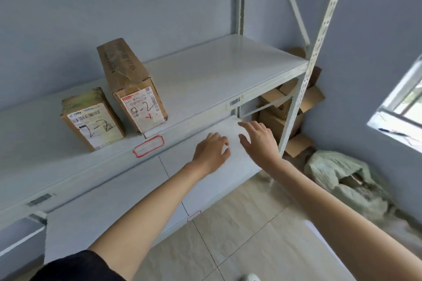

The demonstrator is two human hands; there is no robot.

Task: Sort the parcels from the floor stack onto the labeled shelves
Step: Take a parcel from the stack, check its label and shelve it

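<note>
Seen from above: a pale metal shelf unit point(228, 64) against a blue-grey wall, taken here as the landmark. On its upper board, toward the left end, two brown parcels, both hand-marked "2-2": the taller parcel point(132, 84) nearer the middle of the board, long axis running back toward the wall, label end facing the front edge; the shorter parcel point(91, 118) just beside it on the left, lying the same way. Below the taller parcel, on the front lip of that board, a red-bordered shelf label point(148, 145), its writing too faint to read. Beyond the right upright of the unit, down in the corner, a heap of cardboard boxes point(280, 112), partly hidden behind the post and cross brace, apparently the floor stack; in front of that, on the tiled floor, a crumpled pale-green sack point(342, 178). Over the lower board, at its right end, both hands empty: left hand point(211, 154) with fingers loosely curled and holding nothing, right hand point(259, 140) spread flat with fingers straight, also holding nothing. Probably between parcels, with the next one to be fetched. Heap lying to the right of both hands and lower, so right hand nearer; upright and brace standing between hands and heap, likely calling for a reach around the outside of the post.
</note>
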